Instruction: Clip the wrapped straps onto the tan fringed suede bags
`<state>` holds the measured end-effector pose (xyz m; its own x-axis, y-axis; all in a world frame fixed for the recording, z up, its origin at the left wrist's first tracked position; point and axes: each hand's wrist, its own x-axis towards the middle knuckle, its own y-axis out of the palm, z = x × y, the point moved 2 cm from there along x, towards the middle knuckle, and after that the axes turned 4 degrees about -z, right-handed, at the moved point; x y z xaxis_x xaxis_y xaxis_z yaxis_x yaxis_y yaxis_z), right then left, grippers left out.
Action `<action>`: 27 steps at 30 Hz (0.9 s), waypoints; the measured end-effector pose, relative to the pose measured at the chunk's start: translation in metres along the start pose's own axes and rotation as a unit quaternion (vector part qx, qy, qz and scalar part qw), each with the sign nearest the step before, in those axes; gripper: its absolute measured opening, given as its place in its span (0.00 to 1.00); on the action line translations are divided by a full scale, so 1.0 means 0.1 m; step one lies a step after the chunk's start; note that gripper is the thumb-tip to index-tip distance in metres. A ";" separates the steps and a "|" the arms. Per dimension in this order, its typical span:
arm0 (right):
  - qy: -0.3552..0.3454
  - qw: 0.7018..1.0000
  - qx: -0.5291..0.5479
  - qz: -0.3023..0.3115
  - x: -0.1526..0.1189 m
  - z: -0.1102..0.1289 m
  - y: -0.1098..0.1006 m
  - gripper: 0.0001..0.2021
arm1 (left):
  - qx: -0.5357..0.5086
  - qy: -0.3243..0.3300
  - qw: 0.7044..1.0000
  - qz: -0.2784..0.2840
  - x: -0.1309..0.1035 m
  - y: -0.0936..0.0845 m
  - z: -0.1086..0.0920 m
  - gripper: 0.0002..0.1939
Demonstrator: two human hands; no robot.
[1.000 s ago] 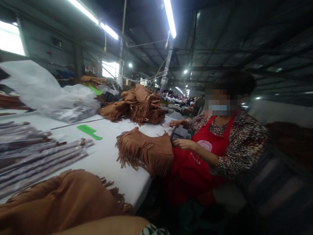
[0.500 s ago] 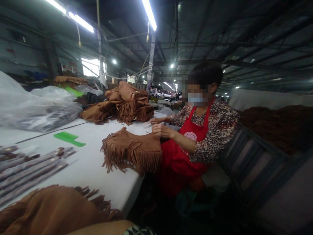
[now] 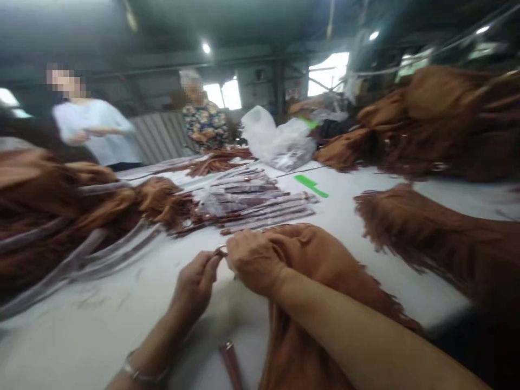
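A brown suede bag with fringed edges (image 3: 325,254) lies on the table in front of me, partly under my right forearm. My right hand (image 3: 255,262) is closed over the bag's upper left edge. To its left, my left hand (image 3: 197,281), with a bracelet on its wrist, pinches at a small metal ring (image 3: 220,250) beside the right fingers. Blur and the fingers hide how the ring joins the bag. Below the hands lies a short dark brown strap piece (image 3: 231,364) with a metal end.
Wrapped straps (image 3: 260,203) lie beyond my hands, near a green flat tool (image 3: 311,185) and a clear plastic bag (image 3: 280,141). Brown bags are piled at left (image 3: 52,200) and back right (image 3: 426,119). Another fringed bag (image 3: 430,227) lies at right. Two people stand across the table.
My view has swung left, away from the co-worker in the red apron. Both my hands now show at the brown bag, along with the left pile and two people opposite.
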<state>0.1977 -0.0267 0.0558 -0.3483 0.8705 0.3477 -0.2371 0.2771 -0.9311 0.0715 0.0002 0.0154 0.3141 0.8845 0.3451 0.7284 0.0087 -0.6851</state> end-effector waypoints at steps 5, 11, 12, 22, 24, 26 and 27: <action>-0.019 0.997 -0.074 -0.033 0.12 -0.08 0.13 0.11 | 0.119 0.058 0.989 -0.066 -0.07 -0.15 0.11 0.12; -0.102 0.987 -0.072 0.099 0.09 -0.19 0.15 0.12 | 0.207 0.134 0.966 0.080 -0.04 -0.15 0.15 0.15; -0.114 0.985 -0.070 0.110 0.09 -0.18 0.17 0.12 | 0.203 0.134 0.965 0.094 -0.04 -0.18 0.17 0.15; -0.130 0.987 -0.039 0.090 0.07 -0.15 0.18 0.09 | -0.132 -0.005 0.968 0.212 0.03 -0.34 0.20 0.17; -0.097 0.992 -0.070 0.029 0.08 -0.14 0.18 0.09 | -0.160 -0.032 0.969 0.187 0.03 -0.36 0.20 0.18; -0.085 0.993 -0.080 0.009 0.07 -0.13 0.20 0.08 | -0.176 -0.034 0.967 0.182 0.02 -0.36 0.21 0.18; -0.090 0.993 -0.074 0.014 0.07 -0.12 0.21 0.08 | -0.180 -0.032 0.965 0.189 0.02 -0.36 0.21 0.18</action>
<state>0.2008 -0.0098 0.0370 -0.5124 0.7960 0.3223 -0.0934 0.3214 -0.9423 0.0331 0.0117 0.0272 0.5686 0.8200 0.0657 0.7371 -0.4724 -0.4833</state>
